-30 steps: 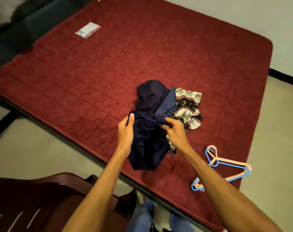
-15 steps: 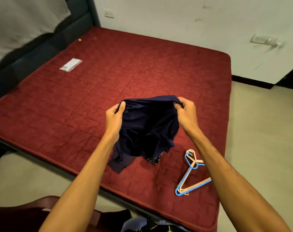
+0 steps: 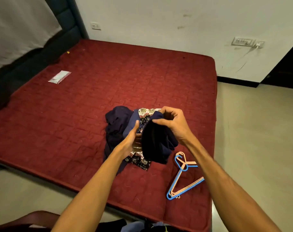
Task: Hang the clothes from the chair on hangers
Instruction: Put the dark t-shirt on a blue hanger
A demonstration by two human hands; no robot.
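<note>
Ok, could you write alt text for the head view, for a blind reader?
The right hand grips a dark navy garment above a clothes pile on a red mattress; the left hand reaches beneath. Plastic hangers lie nearby.

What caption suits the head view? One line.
Right hand holds a dark navy garment over clothes piled on a red quilted mattress, beside blue and pink plastic hangers.

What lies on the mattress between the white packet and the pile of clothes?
In the head view that stretch is bare: only red mattress lies between the white packet and the pile of clothes.
</note>
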